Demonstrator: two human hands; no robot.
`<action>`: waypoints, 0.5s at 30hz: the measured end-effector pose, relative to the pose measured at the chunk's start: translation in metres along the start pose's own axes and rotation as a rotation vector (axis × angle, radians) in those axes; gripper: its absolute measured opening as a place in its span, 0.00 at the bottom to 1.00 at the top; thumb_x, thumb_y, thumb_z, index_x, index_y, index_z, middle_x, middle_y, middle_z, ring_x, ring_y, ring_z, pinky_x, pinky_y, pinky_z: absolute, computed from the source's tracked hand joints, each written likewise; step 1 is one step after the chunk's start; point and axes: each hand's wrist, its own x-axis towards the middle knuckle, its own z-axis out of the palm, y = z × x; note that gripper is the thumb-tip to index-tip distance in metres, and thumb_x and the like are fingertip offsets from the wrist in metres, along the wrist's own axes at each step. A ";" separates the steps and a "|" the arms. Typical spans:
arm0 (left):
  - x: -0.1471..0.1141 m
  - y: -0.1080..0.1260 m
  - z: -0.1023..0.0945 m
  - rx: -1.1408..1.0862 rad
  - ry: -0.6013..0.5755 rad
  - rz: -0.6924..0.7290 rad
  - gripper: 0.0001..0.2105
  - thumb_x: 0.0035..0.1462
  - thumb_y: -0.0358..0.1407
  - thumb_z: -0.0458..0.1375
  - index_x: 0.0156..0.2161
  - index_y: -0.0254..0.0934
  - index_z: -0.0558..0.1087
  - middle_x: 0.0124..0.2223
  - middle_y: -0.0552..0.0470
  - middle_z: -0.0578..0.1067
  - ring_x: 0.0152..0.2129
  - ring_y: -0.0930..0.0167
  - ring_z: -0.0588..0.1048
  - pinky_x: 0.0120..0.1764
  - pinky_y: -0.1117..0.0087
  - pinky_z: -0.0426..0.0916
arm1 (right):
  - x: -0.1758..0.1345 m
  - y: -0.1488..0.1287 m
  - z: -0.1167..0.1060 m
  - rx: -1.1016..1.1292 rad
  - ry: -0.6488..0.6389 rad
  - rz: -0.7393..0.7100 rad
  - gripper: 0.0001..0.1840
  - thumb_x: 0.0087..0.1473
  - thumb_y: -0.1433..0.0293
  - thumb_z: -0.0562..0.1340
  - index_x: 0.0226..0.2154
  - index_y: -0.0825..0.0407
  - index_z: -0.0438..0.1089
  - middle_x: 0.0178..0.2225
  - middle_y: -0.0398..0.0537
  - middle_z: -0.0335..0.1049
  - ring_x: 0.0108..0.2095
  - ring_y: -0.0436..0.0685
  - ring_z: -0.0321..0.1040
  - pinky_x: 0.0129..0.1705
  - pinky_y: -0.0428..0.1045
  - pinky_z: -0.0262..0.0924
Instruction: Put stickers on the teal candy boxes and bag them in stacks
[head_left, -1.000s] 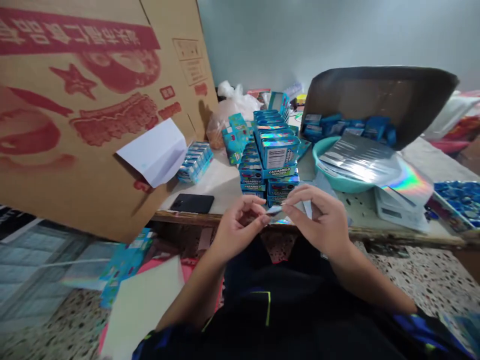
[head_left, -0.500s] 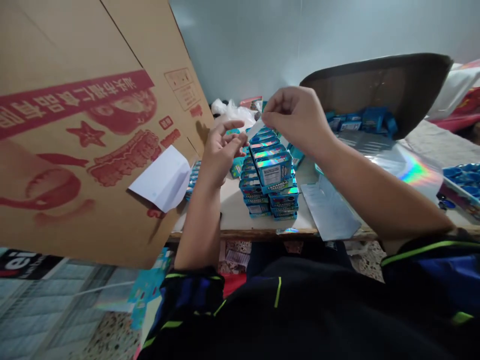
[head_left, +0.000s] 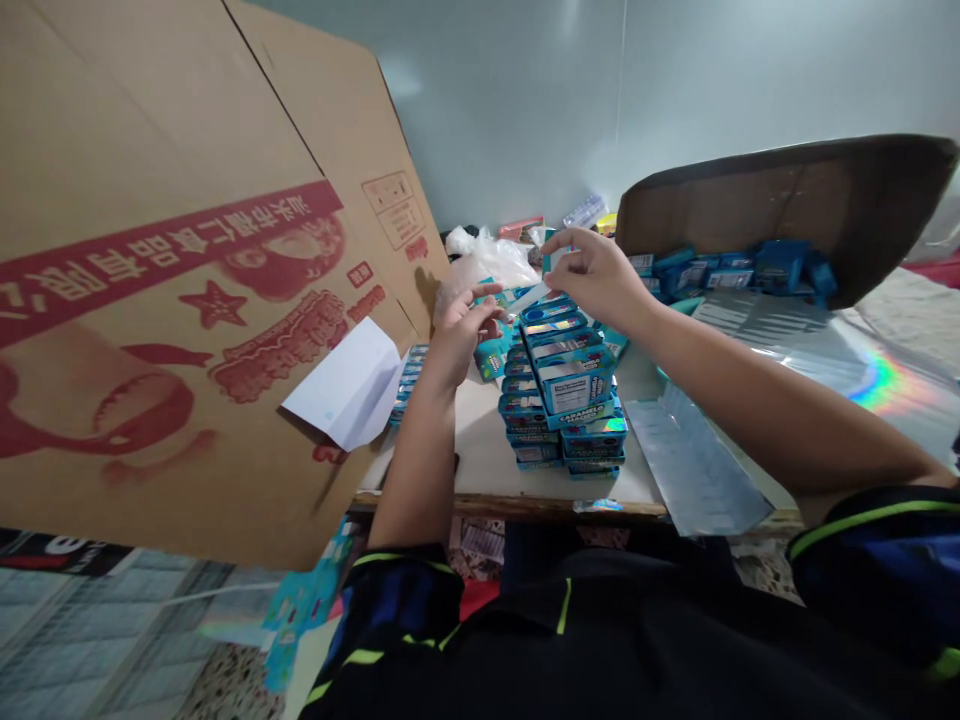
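A narrow white strip (head_left: 529, 298), paper or clear tape, stretches between my two hands over a stack of small blue boxes. My right hand (head_left: 600, 278) pinches its upper end between thumb and fingers. At the lower end the fingertips of my left hand (head_left: 459, 335) close on the strip, with the index finger raised. Directly below stand the stacked blue boxes (head_left: 574, 385), lettered "CARAMELO MACIZO" on their sides, in rows at the table's front edge. More blue boxes (head_left: 491, 360) lie behind my left hand.
A large cardboard box (head_left: 247, 190) walls off the left, with a folded white paper (head_left: 349, 385) against it. On the right are a clear plastic tray (head_left: 694, 470) and an open carton (head_left: 772, 200) holding blue boxes. White plastic bags (head_left: 491, 258) lie at the back.
The view has shifted, so the whole scene sits a little lower and farther right. Both hands still hold the strip between them above the stack.
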 end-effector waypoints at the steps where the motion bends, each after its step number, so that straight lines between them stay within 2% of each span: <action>1: 0.001 0.000 0.000 0.031 -0.006 0.007 0.09 0.60 0.36 0.61 0.46 0.41 0.77 0.32 0.51 0.77 0.23 0.75 0.72 0.30 0.73 0.71 | 0.000 0.000 -0.001 -0.006 -0.015 -0.012 0.15 0.53 0.78 0.62 0.44 0.50 0.66 0.23 0.37 0.64 0.26 0.52 0.66 0.32 0.50 0.57; 5: 0.004 0.000 -0.003 0.175 -0.018 0.054 0.12 0.60 0.40 0.63 0.48 0.41 0.77 0.33 0.50 0.78 0.26 0.72 0.74 0.33 0.69 0.72 | 0.000 -0.003 -0.003 -0.030 -0.051 -0.113 0.14 0.55 0.76 0.62 0.45 0.51 0.65 0.25 0.38 0.67 0.27 0.51 0.64 0.34 0.50 0.56; 7: 0.004 0.003 -0.006 0.274 -0.015 0.115 0.14 0.60 0.42 0.64 0.50 0.42 0.77 0.40 0.47 0.80 0.34 0.67 0.78 0.40 0.65 0.75 | 0.000 -0.007 -0.005 -0.068 -0.061 -0.197 0.15 0.56 0.76 0.61 0.46 0.51 0.66 0.26 0.38 0.66 0.29 0.51 0.64 0.37 0.51 0.57; 9: 0.002 0.008 -0.012 0.396 0.047 0.205 0.17 0.58 0.44 0.67 0.50 0.42 0.77 0.49 0.44 0.79 0.46 0.62 0.78 0.48 0.60 0.75 | -0.001 -0.014 -0.008 -0.133 -0.079 -0.283 0.15 0.57 0.76 0.60 0.48 0.51 0.66 0.27 0.38 0.65 0.31 0.51 0.64 0.40 0.52 0.58; 11: -0.002 0.016 -0.017 0.472 0.167 0.292 0.19 0.56 0.46 0.69 0.51 0.43 0.77 0.55 0.43 0.76 0.53 0.59 0.75 0.55 0.57 0.73 | -0.002 -0.022 -0.013 -0.210 -0.089 -0.347 0.16 0.59 0.75 0.59 0.50 0.50 0.66 0.29 0.40 0.66 0.33 0.52 0.64 0.41 0.52 0.58; 13: -0.006 0.026 -0.019 0.448 0.251 0.347 0.20 0.59 0.51 0.66 0.51 0.43 0.77 0.56 0.44 0.77 0.54 0.59 0.75 0.56 0.57 0.72 | -0.003 -0.030 -0.019 -0.272 -0.089 -0.398 0.17 0.62 0.74 0.57 0.53 0.50 0.66 0.32 0.41 0.67 0.35 0.52 0.64 0.42 0.52 0.58; 15: -0.009 0.035 -0.013 0.359 0.232 0.373 0.22 0.61 0.55 0.61 0.52 0.42 0.77 0.53 0.44 0.79 0.52 0.62 0.77 0.55 0.59 0.73 | -0.005 -0.037 -0.025 -0.298 -0.111 -0.447 0.17 0.64 0.73 0.55 0.54 0.51 0.66 0.33 0.42 0.68 0.36 0.52 0.66 0.43 0.52 0.59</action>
